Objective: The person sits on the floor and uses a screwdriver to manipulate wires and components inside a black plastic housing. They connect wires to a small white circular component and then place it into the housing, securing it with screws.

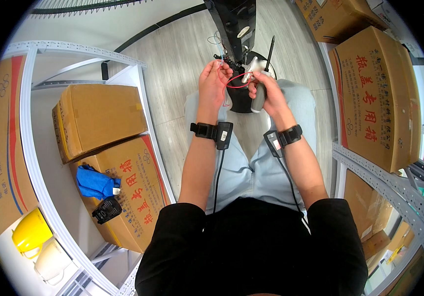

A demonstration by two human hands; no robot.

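Pale wood-look floor (170, 64) runs between two storage shelves, the left shelf (30, 133) and the right shelf (369, 165), both stacked with brown cardboard boxes (102, 116). On one box at the left lie a blue cloth (96, 182) and a small black item (107, 210), and a yellow mug (32, 229) sits farther out.

Both forearms reach forward over the seated person's light blue jeans (231, 153), elbows bent, a black strap (204, 130) with a small box on each wrist. Near the knees the hands come close together but stay apart. The left hand (214, 85) is raised, its thumb and fingertips pinched together on a thin red wire (236, 87). From there the wire loops through the gap between the hands and reaches the right fingertips; whether they grip it too, I cannot tell.

The right hand (269, 93) has its fingers curled around the grey handle of a screwdriver (258, 98), whose dark shaft points forward, away from the body. Just beyond its fingertips is a white part (256, 65), blurred in detail. Directly ahead stands a black machine (230, 19), with thin loose wires (214, 39) near the left fingertips.
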